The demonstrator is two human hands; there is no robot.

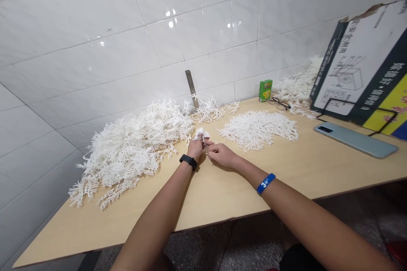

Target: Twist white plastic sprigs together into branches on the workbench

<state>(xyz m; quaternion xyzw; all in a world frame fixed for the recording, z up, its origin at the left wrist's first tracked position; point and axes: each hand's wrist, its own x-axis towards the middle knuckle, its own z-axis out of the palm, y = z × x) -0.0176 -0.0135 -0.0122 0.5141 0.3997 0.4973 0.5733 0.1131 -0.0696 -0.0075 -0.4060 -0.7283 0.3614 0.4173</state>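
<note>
My left hand, with a black band at the wrist, is closed around a small bunch of white branched plastic pieces just above the table. Right beside it, my right hand has its fingers pinched together, and a thin white bit shows at the fingertips. A large tangled heap of the same white branched pieces lies to the left, against the wall. On the right is a flatter, more evenly laid pile of them. My fingers partly hide what they grip.
A metal ruler leans on the tiled wall behind a small clump. Farther right are a green box, eyeglasses, another white heap, a large printed carton, a black wire frame and a phone.
</note>
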